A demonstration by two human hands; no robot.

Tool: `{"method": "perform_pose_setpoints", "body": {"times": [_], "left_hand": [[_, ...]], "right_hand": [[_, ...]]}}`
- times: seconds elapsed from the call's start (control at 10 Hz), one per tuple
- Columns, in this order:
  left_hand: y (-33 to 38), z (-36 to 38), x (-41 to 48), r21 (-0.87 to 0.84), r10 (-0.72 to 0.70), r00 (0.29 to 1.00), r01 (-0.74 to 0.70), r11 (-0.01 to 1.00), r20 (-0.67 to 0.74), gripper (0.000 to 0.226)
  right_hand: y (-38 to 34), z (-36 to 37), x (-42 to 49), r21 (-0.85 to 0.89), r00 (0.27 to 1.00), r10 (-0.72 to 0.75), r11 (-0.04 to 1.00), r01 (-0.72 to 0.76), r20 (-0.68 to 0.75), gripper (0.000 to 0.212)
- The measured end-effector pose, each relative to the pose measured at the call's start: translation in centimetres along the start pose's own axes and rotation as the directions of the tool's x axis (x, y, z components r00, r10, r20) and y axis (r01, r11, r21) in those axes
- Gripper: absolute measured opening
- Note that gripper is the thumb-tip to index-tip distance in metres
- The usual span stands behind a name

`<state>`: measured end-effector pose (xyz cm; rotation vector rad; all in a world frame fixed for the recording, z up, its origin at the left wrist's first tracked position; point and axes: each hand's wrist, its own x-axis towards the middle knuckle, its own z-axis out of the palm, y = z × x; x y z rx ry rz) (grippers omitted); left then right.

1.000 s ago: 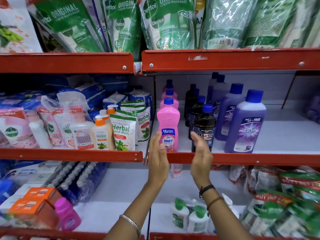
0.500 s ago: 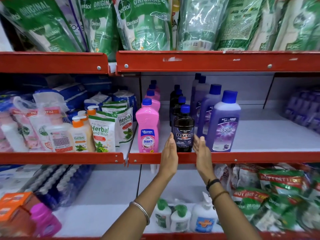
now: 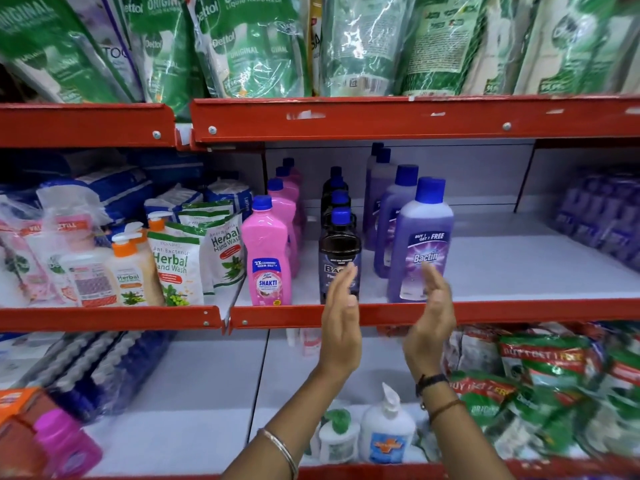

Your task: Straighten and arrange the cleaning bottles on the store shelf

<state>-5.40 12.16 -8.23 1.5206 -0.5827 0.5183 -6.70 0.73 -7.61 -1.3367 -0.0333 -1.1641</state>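
Three rows of blue-capped cleaning bottles stand upright on the middle shelf point(image 3: 519, 308). A pink Shakti bottle point(image 3: 266, 254) leads the left row, a black Bactin bottle point(image 3: 338, 251) the middle row, a purple Bactin bottle point(image 3: 420, 244) the right row. My left hand point(image 3: 341, 327) is held flat and open in front of the black bottle's label. My right hand point(image 3: 431, 323) is open with palm facing left, in front of the purple bottle's lower left. Neither hand grips a bottle.
Herbal hand wash pouches point(image 3: 176, 261) and pump bottles point(image 3: 126, 268) fill the shelf to the left. Green Dettol refill bags point(image 3: 256, 46) hang above. The shelf right of the purple row is bare white. Below are pump bottles point(image 3: 386, 431) and green packets point(image 3: 554, 375).
Both hands shifted right and spread apart, from flanking the black bottle to spanning the black and purple ones. The view moved closer and slightly right.
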Motion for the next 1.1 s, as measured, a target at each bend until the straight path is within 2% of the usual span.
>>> {"method": "perform_pose_setpoints", "body": {"times": [0.1, 0.2, 0.3, 0.4, 0.5, 0.7, 0.8, 0.9, 1.0, 1.1], "left_hand": [[0.6, 2.8, 1.2, -0.098, -0.173, 0.975, 0.187, 0.977, 0.138, 0.057], [0.5, 5.1, 3.1, -0.165, -0.351, 0.922, 0.377, 0.911, 0.165, 0.087], [-0.1, 6.6, 4.8, -0.249, -0.439, 0.884, 0.467, 0.848, 0.162, 0.088], [-0.9, 7.6, 5.3, -0.240, -0.451, 0.886, 0.464, 0.853, 0.112, 0.074], [-1.1, 8.0, 5.1, -0.236, -0.459, 0.886, 0.462, 0.855, 0.069, 0.076], [0.2, 8.2, 4.8, -0.236, -0.465, 0.883, 0.465, 0.853, 0.060, 0.103], [1.3, 7.8, 4.8, -0.241, -0.455, 0.884, 0.467, 0.851, 0.104, 0.101], [3.5, 6.8, 4.2, -0.245, -0.415, 0.902, 0.431, 0.869, 0.115, 0.090], [5.5, 4.7, 4.8, -0.209, -0.230, 0.971, 0.240, 0.948, 0.069, 0.099], [8.3, 1.8, 7.0, -0.114, 0.041, 0.998, -0.035, 0.993, 0.050, 0.084]], "right_hand": [[0.9, -2.1, 2.8, 0.018, 0.993, 0.099, 0.995, -0.098, -0.066, 0.052], [2.3, -4.1, 5.2, 0.053, 0.950, 0.307, 0.949, -0.310, 0.063, 0.062], [2.8, -5.3, 6.7, 0.054, 0.885, 0.418, 0.898, -0.436, 0.205, 0.063], [2.6, -5.6, 7.6, 0.076, 0.837, 0.462, 0.861, -0.502, 0.294, 0.066], [2.8, -6.3, 8.4, 0.062, 0.805, 0.486, 0.843, -0.535, 0.340, 0.071], [2.4, -6.7, 8.7, 0.021, 0.772, 0.509, 0.830, -0.558, 0.381, 0.096], [2.4, -6.7, 8.5, 0.000, 0.777, 0.507, 0.838, -0.546, 0.374, 0.081], [0.7, -6.4, 7.9, -0.013, 0.848, 0.462, 0.880, -0.475, 0.259, 0.065], [-2.6, -5.3, 7.9, 0.023, 0.944, 0.289, 0.955, -0.296, 0.158, 0.056], [-7.3, -3.2, 9.3, 0.059, 0.971, 0.070, 0.995, -0.085, 0.230, 0.052]]}}
